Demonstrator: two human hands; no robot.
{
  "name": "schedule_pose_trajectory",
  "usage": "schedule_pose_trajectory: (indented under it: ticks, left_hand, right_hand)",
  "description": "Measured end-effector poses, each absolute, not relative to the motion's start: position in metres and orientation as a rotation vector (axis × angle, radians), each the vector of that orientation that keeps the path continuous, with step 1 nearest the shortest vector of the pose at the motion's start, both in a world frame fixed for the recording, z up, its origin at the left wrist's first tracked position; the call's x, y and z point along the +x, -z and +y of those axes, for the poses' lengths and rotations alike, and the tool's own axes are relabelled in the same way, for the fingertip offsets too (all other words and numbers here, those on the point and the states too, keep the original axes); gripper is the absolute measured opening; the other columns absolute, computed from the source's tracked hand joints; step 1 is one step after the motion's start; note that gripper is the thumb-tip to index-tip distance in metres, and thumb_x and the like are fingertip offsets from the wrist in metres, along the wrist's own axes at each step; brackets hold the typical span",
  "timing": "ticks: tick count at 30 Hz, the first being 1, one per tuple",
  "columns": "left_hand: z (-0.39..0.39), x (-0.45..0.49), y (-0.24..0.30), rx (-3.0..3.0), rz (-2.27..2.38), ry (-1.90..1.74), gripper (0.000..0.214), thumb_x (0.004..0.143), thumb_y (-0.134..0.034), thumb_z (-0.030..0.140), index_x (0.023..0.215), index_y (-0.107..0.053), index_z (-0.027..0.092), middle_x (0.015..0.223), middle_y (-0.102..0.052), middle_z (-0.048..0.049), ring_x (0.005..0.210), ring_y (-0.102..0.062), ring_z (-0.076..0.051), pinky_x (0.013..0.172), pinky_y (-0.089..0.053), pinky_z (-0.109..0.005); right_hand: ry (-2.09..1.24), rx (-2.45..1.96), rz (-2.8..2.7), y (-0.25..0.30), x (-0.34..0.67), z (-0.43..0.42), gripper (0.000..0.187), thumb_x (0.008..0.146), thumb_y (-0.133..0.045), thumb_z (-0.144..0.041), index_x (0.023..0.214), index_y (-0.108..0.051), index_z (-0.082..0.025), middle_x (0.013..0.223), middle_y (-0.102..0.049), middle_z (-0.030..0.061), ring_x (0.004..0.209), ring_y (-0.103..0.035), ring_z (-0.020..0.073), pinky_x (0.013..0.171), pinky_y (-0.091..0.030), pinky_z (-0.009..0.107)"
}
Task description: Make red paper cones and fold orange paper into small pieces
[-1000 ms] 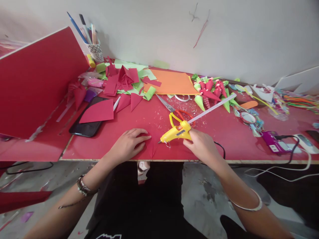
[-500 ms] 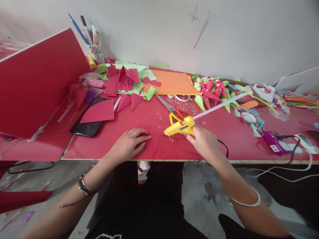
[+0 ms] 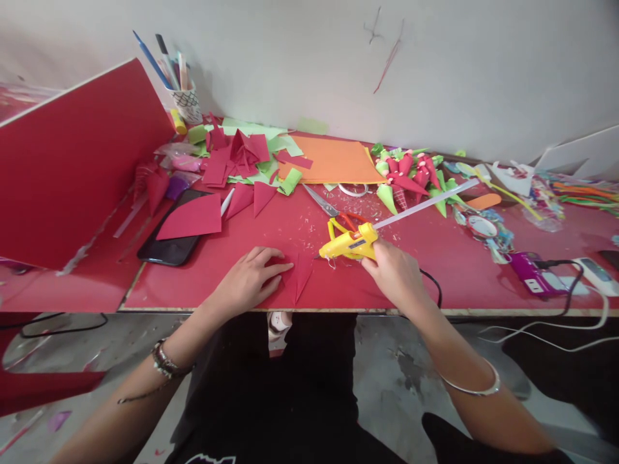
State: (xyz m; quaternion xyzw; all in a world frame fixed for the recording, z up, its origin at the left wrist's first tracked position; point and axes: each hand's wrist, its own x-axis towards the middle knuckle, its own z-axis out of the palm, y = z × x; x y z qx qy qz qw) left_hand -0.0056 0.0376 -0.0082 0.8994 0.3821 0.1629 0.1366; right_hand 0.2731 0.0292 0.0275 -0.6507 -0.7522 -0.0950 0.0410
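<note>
My left hand (image 3: 251,279) lies flat on a red paper piece (image 3: 300,276) near the front edge of the red table (image 3: 435,283), fingers stretched out and pressing it down. My right hand (image 3: 397,274) grips a yellow hot glue gun (image 3: 347,243) with a long clear glue stick (image 3: 425,203) sticking out behind. The gun's nozzle points left, just above the pointed top of the red paper.
Red-handled scissors (image 3: 338,214) lie behind the gun. An orange sheet (image 3: 333,161), red and green paper scraps (image 3: 242,151), paper cones (image 3: 411,174), a black phone (image 3: 169,248), a pen cup (image 3: 186,103) and a leaning red board (image 3: 72,161) crowd the table. A purple plug (image 3: 532,274) with cables sits right.
My right hand has lifted the glue gun up and slightly right, away from the front edge. The red paper's pointed fold now shows more clearly. My left hand has stayed put.
</note>
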Motion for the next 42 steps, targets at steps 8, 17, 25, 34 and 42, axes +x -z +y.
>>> schedule_pose_trajectory:
  ticks: [8, 17, 25, 34, 42]
  left_hand:
    - [0.037, -0.006, 0.008, 2.619, 1.141, -0.474, 0.032, 0.085, -0.041, 0.022, 0.113, -0.057, 0.024, 0.112, -0.051, -0.0078, 0.099, -0.047, -0.021, 0.086, -0.041, -0.039]
    - [0.037, -0.004, 0.007, 2.537, 1.116, -0.459, 0.033, 0.088, -0.036, 0.029, 0.116, -0.052, 0.02, 0.117, -0.051, -0.0079, 0.108, -0.046, -0.021, 0.093, -0.038, -0.038]
    - [0.011, 0.016, -0.004, 2.502, 1.518, -0.497, 0.051, 0.071, -0.055, 0.049, 0.108, -0.051, 0.015, 0.113, -0.05, -0.0115, 0.102, -0.05, -0.026, 0.085, -0.042, -0.039]
    - [-0.006, 0.038, -0.004, 2.514, 1.795, -0.502, 0.047, 0.07, -0.058, 0.042, 0.107, -0.053, 0.014, 0.107, -0.055, -0.0124, 0.098, -0.049, -0.028, 0.088, -0.036, -0.043]
    - [0.009, 0.036, 0.001, 2.473, 1.549, -0.533, 0.045, 0.069, -0.058, 0.035, 0.111, -0.05, 0.021, 0.117, -0.054, -0.0056, 0.107, -0.049, -0.023, 0.103, -0.015, -0.044]
  right_hand:
    - [0.249, -2.005, -1.955, -0.021, 0.289, 0.034, 0.025, 0.072, -0.056, -0.038, 0.083, -0.053, -0.016, 0.062, -0.059, 0.0062, 0.055, -0.055, 0.0211, 0.046, -0.032, 0.027]
    - [0.091, -2.067, -1.425, 0.005, 0.392, 0.043, 0.039, 0.077, -0.043, -0.042, 0.103, -0.049, -0.014, 0.091, -0.062, 0.0157, 0.081, -0.058, 0.0282, 0.064, -0.043, 0.036]
    - [0.125, -2.187, -1.498, 0.033, 0.424, 0.048, 0.041, 0.076, -0.039, -0.038, 0.102, -0.05, -0.008, 0.09, -0.058, 0.0201, 0.083, -0.055, 0.03, 0.068, -0.043, 0.039]
    - [0.35, -2.245, -1.665, 0.023, 0.416, 0.021, 0.062, 0.071, -0.048, -0.049, 0.113, -0.043, -0.003, 0.096, -0.051, 0.0204, 0.095, -0.045, 0.0332, 0.08, -0.037, 0.046]
    - [0.042, -1.876, -2.006, -0.002, 0.335, -0.029, 0.047, 0.078, -0.05, -0.037, 0.118, -0.042, -0.015, 0.104, -0.05, 0.0145, 0.102, -0.045, 0.0293, 0.087, -0.038, 0.046]
